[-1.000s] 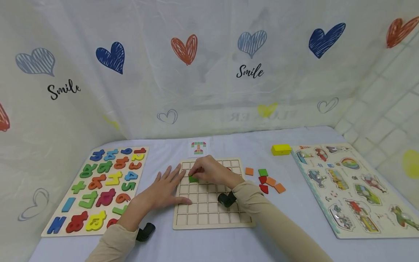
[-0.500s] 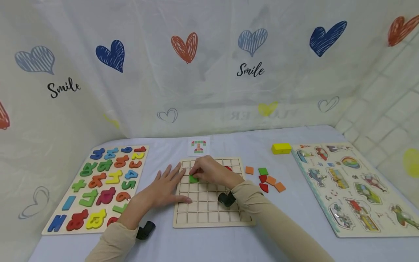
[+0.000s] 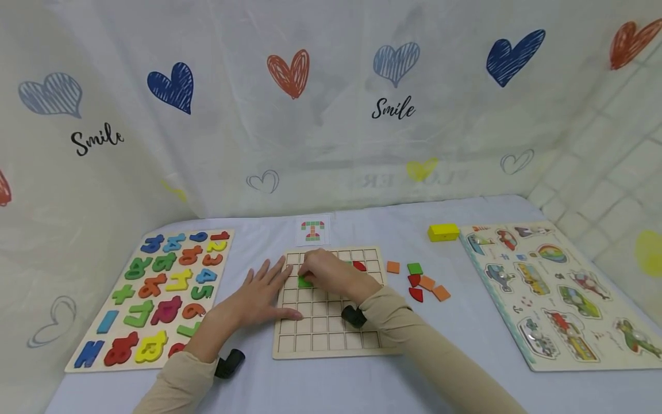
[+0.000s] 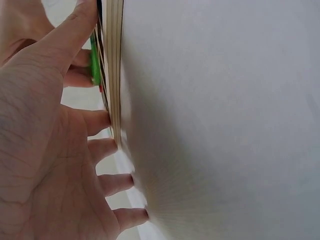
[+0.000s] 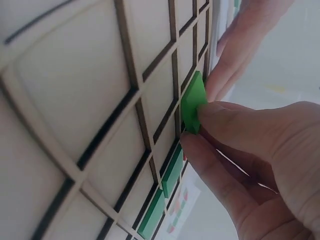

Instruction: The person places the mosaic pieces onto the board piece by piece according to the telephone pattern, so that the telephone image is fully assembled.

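My right hand (image 3: 333, 275) pinches a green square tile (image 5: 192, 102) between thumb and fingers, over the upper left of a wooden grid board (image 3: 320, 343). In the right wrist view the tile is tilted against the grid's ribs. Two green tiles (image 5: 172, 172) lie in cells nearby, and a red rounded piece (image 3: 359, 266) shows in the board's top part. Fingers spread, my left hand (image 3: 258, 302) rests at the board's left edge, its thumb over the grid. My right hand hides part of the upper rows.
Behind the board lies a pattern card (image 3: 312, 230). Loose orange, green and red tiles (image 3: 426, 282) lie to the right, with a yellow block (image 3: 443, 232) beyond. A number puzzle board (image 3: 150, 299) is at left, a picture puzzle board (image 3: 564, 299) at right.
The green tile has tipped so more of its face shows. My right hand has shifted slightly, uncovering more of the red piece. My left hand stays in place.
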